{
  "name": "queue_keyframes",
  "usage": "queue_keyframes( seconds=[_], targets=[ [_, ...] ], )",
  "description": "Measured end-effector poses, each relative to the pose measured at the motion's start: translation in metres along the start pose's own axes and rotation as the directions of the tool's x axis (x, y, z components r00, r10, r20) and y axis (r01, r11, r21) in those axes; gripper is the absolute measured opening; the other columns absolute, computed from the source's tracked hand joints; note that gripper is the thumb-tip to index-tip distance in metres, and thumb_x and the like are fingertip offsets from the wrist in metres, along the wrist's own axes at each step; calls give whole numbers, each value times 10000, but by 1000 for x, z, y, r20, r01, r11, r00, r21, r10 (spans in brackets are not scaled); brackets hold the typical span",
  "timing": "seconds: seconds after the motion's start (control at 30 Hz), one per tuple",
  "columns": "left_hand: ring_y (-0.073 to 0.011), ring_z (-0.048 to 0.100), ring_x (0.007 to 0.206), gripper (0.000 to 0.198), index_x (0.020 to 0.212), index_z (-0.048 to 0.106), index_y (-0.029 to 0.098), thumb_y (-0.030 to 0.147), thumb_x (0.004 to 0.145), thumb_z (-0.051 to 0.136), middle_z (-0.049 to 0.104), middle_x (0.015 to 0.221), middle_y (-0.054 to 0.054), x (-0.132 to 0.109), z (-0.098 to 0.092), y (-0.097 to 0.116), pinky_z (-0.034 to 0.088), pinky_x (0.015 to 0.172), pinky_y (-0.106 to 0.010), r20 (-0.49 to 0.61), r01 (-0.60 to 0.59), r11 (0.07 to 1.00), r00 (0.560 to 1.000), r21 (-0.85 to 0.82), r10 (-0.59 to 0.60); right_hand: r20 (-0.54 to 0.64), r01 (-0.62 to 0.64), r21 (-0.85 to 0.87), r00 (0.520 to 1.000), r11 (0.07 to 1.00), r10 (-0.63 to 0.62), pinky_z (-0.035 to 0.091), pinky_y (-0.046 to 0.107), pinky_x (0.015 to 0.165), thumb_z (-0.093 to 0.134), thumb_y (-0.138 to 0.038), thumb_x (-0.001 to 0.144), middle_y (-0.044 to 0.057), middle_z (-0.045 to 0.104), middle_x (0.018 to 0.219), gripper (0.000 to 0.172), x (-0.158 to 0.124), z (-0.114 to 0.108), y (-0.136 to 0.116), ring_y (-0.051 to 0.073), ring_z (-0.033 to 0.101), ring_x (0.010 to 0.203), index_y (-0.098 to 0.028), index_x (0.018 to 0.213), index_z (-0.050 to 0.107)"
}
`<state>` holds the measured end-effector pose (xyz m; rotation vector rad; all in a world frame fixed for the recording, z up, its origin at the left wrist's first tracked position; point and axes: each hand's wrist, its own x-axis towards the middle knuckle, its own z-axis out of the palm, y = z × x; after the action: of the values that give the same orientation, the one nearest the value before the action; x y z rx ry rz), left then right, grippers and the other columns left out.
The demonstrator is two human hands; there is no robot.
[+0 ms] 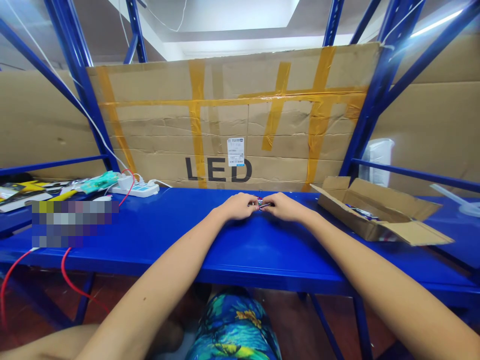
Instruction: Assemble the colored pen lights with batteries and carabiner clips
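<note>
Over the middle of the blue table [161, 240], my two hands are close together, fingertips facing each other. My left hand [240, 206] is closed, its fingers pinching one side of some small, thin, shiny pieces [260, 202] with dark, silvery and reddish parts. From the other side, my right hand [284, 207] is closed on the same pieces. Fingers cover much of them, and they are too small to name for certain. To the right, an open cardboard box [348, 212] holds several slim, shiny items [362, 212] in blue and silver.
A white power strip [138, 188] with plugs stands at the back left. Beside it lie a turquoise bag [100, 182] and a pile of mixed items, partly blurred out. Red cables [67, 270] hang off the front left edge. A large cardboard sheet [165, 130] closes the back between blue posts.
</note>
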<state>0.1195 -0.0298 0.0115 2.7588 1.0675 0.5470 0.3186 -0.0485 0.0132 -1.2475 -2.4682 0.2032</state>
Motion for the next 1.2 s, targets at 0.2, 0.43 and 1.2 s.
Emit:
queue_keyframes(
  seconds=[0.2,0.43,1.2],
  targets=[
    [-230,625,820,192,929,677,207,288,878,511,703,915,-74,-2,-1,5,447,693,-306,32,-49,988,998,150,45,10,-43,-75,999,996,44,334,244,602,529,-195,797,37,691,718,180,0,-3,4,146,525,635,-171,755,702],
    [-303,563,949,103,772,647,176,142,808,558,661,847,-125,1,3,5,431,803,-385,57,-173,896,985,410,164,42,-136,-73,989,988,139,364,244,607,562,-238,787,54,720,754,164,0,-2,8,160,561,649,-176,768,713],
    [-275,523,964,192,733,641,169,82,849,516,664,825,-119,6,4,5,372,775,-358,63,-227,834,972,502,227,55,-150,-48,987,988,152,324,249,537,529,-217,787,22,633,612,149,0,-3,6,146,537,567,-170,697,638]
  ],
)
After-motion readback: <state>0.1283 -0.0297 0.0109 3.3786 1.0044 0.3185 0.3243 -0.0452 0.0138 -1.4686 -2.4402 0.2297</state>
